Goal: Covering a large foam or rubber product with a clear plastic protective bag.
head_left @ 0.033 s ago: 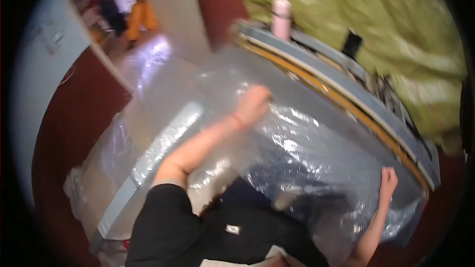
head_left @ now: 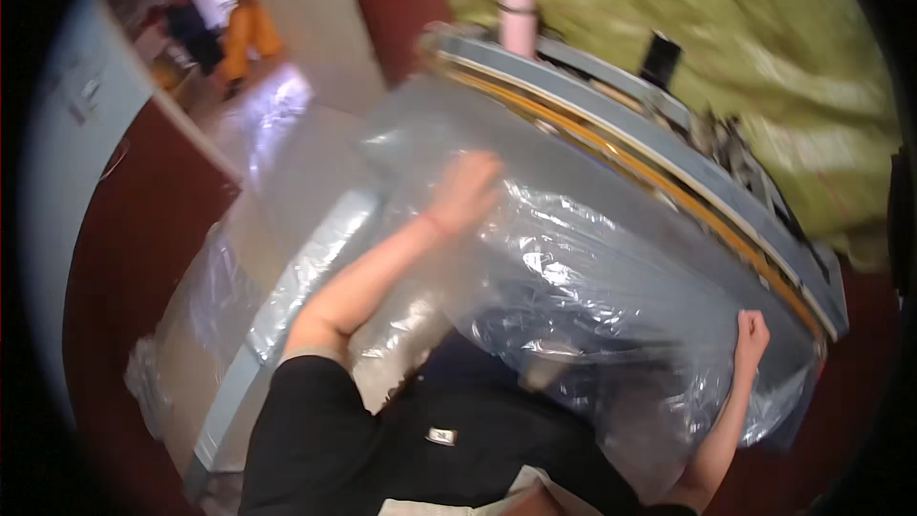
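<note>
A clear plastic sheet (head_left: 564, 258) spreads in wrinkles over the grey tabletop (head_left: 420, 100) in front of me, with bright glare on its folds. My left hand (head_left: 466, 193) is over the sheet's upper left part, a thin red band at its wrist. Motion smears those fingers, so I cannot see whether they grip the film. Out at the right, my right hand (head_left: 753, 333) is closed in a fist at the sheet's side, close to the table's far edge. The film appears bunched in that fist and hangs in folds below it.
A long grey and yellow rail (head_left: 611, 148) runs along the far edge. Behind it stand a pink bottle (head_left: 518, 24) and a dark phone-like object (head_left: 659, 59). A green-yellow tarp (head_left: 745, 38) hangs beyond. At left, people in dark and orange clothing (head_left: 250, 33) show through a doorway.
The whole view has shifted slightly, so things sit a little further left and up. Both hands keep nearly the same places over the sheet; the left one is blurred.
</note>
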Tool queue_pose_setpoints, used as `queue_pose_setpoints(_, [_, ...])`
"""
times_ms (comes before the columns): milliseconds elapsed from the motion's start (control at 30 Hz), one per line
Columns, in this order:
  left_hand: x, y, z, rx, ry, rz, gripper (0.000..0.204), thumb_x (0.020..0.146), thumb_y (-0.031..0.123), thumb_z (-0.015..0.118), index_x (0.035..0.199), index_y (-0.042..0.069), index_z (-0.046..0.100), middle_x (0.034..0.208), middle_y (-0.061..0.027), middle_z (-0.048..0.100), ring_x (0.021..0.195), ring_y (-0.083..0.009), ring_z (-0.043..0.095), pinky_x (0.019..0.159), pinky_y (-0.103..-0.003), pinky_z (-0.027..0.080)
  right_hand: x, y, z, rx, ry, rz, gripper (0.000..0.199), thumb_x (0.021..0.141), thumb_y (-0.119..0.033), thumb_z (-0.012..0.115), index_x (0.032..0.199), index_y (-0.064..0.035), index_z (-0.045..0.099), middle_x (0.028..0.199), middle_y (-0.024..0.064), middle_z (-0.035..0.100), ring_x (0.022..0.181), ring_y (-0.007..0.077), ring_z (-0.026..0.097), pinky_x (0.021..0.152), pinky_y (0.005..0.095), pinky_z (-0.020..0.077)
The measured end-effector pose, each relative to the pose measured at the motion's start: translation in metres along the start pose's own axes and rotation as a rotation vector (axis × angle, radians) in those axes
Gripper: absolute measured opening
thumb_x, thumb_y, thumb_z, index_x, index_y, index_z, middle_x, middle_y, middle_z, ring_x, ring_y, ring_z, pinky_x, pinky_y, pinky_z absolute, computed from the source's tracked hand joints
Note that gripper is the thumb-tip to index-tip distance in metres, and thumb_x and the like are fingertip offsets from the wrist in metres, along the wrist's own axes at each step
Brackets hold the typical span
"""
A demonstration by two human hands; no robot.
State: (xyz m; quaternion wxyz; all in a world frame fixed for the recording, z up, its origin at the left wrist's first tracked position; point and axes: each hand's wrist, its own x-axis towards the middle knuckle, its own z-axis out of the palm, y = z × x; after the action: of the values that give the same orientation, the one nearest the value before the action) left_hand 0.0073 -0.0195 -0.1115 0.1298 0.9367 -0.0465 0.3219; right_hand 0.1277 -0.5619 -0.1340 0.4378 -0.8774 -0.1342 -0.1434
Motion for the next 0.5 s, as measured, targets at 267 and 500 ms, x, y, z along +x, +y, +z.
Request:
queue_pose_setpoints(267, [-0.026,0.043,-0.007,-0.279,-0.498,-0.15,0.05,0.076,0.027,0.06,0.117,0.003,0.047,0.125,-0.014,0.044,0.117,-0.0327,0.037,0.096,-0.041,0.029,-0.068,0.076,-0.128,-0.313,0.133,0.126,0.021,0.083,-0.013,0.056,0.069,-0.0001,0.047,0.057,0.0013,0.041,0.056,0.0073,0.036,0.052,0.0236,0.0344])
queue_pose_setpoints(500, [-0.003,-0.008,0.033,0.22,-0.429,-0.041,0.051,0.081,0.039,0.051,0.123,0.011,0.044,0.132,-0.0092,0.037,0.124,-0.0291,0.03,0.097,-0.049,0.025,-0.079,0.137,-0.183,-0.568,0.347,0.138,0.025,0.085,-0.023,0.053,0.075,-0.0004,0.05,0.064,0.0139,0.052,0.056,0.0223,0.045,0.057,0.0319,0.0401])
